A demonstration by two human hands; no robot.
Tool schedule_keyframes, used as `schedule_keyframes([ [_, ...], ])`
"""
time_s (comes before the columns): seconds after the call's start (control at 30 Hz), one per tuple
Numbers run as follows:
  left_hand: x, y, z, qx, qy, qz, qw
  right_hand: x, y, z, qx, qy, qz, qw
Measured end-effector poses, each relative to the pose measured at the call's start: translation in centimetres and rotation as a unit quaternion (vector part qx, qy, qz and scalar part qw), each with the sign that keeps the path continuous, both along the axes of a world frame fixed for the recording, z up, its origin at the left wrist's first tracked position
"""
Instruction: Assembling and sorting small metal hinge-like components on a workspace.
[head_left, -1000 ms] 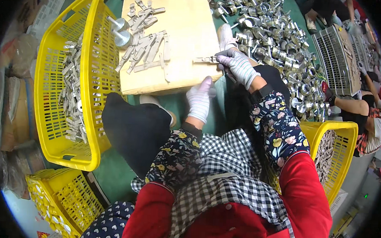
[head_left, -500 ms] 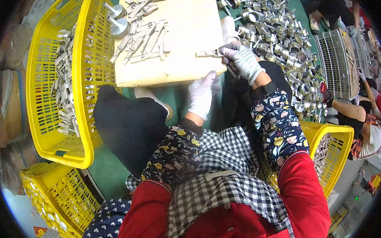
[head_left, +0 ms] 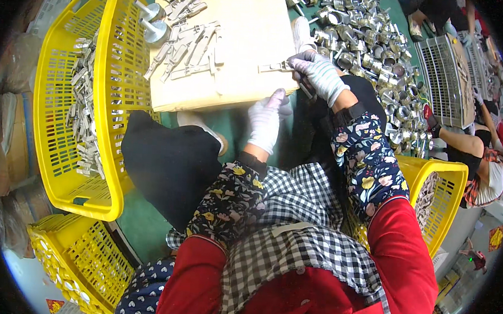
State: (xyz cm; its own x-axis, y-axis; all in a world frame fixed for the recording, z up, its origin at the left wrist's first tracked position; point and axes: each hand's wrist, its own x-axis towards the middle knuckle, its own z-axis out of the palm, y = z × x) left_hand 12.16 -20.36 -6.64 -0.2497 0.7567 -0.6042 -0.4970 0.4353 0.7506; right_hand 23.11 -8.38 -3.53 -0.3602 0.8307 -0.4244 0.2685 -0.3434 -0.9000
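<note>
My right hand (head_left: 319,75), in a striped white glove, is closed at the right edge of a pale board (head_left: 252,32). Its fingertips pinch the end of a flat metal clip (head_left: 274,67) lying over the board. Another metal piece shows dimly below those fingers, partly hidden. Just off the board's front edge, my left hand (head_left: 264,122), also gloved, has its thumb up and its fingers curled together. Whatever those fingers may hold is hidden. Several similar metal clips (head_left: 197,46) lie in a loose pile on the board's left side.
Left of the board stands a yellow basket (head_left: 110,93) of metal parts, two round-ended metal pieces (head_left: 154,31) beside it. Many ring-shaped metal parts (head_left: 376,50) cover the right. Another yellow basket (head_left: 452,213) is by my right elbow. Other people sit at far right.
Very little differs. Both hands keep nearly the same places, with the left shifted slightly up and the right hand's fingers moved a touch on the clip.
</note>
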Motion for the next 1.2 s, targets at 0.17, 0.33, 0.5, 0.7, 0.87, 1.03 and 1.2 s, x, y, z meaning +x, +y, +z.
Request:
schedule_keyframes([
  [0.17,0.1,0.1,0.8,-0.012,0.006,-0.003,1.000,0.3,0.2,-0.5,0.050,-0.040,0.011,0.998],
  [0.33,-0.1,-0.1,0.0,-0.009,0.017,-0.006,1.000,0.0,0.0,-0.7,0.139,-0.062,0.020,0.988],
  [0.5,0.1,0.1,-0.1,-0.011,0.026,-0.012,1.000,0.4,0.7,-1.9,0.192,-0.118,0.040,0.973],
  [0.7,0.2,0.1,0.0,0.000,0.017,0.003,1.000,0.2,0.7,-1.4,0.202,-0.251,0.047,0.945],
  [0.87,0.4,0.1,-1.0,0.017,-0.007,0.014,1.000,0.2,0.5,-1.4,0.215,-0.257,0.036,0.942],
  [1.03,-0.3,0.2,-0.4,0.004,-0.020,0.018,1.000,-0.1,-0.4,2.6,0.280,-0.418,0.087,0.860],
  [1.2,0.6,1.0,-4.4,0.043,-0.004,0.015,0.999,-4.3,-1.5,4.9,0.512,-0.338,0.111,0.782],
])
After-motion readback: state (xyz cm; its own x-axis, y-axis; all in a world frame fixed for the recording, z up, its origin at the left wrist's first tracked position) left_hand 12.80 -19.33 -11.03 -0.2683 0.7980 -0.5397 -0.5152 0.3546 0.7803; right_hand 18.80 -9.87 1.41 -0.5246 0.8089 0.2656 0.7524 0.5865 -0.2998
